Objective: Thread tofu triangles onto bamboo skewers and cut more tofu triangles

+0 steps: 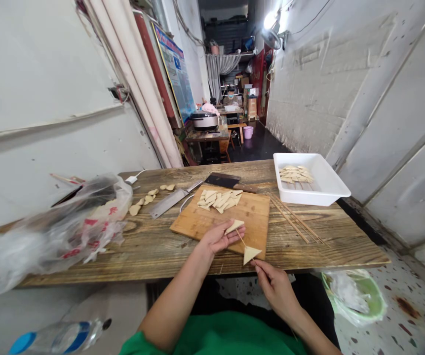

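Note:
My left hand (216, 238) is palm up above the near part of the wooden cutting board (190, 223), closed on a pale triangular slice (235, 226). Pinched low between the fingers of my right hand (274, 286) is a thin wooden skewer (241, 237). It slants up and left toward the slice in my left hand; whether its tip has pierced that slice I cannot tell. Another pale triangular slice (251, 255) is threaded on the skewer just above my right fingers. A heap of similar slices (219, 199) lies at the far side of the board.
Behind the board lie a cleaver (173, 201) and a dark-bladed knife (221, 180). Loose skewers (293, 219) rest at right, near a white tray (308, 197) with skewered slices (295, 174). Round pale pieces (147, 198) and a plastic bag (101, 222) occupy the left.

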`<state>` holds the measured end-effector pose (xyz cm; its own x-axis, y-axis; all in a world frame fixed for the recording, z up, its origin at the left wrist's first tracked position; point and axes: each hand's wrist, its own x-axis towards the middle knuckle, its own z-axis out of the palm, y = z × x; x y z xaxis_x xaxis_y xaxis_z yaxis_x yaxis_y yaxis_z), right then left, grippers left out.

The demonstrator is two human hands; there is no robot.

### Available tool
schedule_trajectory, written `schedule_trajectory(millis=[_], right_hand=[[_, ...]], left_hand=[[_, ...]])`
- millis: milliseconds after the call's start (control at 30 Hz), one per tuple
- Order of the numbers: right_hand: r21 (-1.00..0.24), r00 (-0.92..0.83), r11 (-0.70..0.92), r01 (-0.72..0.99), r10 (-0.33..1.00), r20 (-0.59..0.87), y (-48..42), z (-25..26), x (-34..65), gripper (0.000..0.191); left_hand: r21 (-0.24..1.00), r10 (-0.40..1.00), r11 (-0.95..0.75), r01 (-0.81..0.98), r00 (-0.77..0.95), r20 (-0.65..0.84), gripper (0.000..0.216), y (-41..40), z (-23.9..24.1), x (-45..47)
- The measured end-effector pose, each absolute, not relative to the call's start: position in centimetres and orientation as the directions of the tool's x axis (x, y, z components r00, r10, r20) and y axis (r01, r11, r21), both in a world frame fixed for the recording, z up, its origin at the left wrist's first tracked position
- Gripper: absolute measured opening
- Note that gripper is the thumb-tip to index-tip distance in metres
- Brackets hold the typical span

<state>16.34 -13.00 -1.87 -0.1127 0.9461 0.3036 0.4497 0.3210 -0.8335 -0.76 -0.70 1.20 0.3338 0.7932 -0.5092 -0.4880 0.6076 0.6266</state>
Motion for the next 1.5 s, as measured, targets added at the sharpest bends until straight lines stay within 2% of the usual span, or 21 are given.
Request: schedule_trajectory(millis=[933, 1267, 1500], right_hand=[[-0.812, -0.076, 0.302, 0.500, 0.949, 0.307, -13.1, -1.9, 16.3, 0.032], [-0.809, -0.064, 0.297, 0.508, 0.949, 0.308, -13.0, -2.2, 16.4, 0.032], [-0.804, -0.072, 0.332, 0.494, 0.937, 0.343, -12.6, -1.8, 16.5, 0.032]], left_hand=[[0.652, 0.796, 0.605, -0.457, 0.359, -0.488, 0.012, -2.6, 1.4, 1.3], [0.677, 0.823, 0.566, -0.470, 0.369, -0.432, 0.011, -2.6, 1.0, 1.3], [0.578, 0.806, 0.591, -0.563, 0.452, -0.383, 0.034, -2.6, 2.2, 0.9]])
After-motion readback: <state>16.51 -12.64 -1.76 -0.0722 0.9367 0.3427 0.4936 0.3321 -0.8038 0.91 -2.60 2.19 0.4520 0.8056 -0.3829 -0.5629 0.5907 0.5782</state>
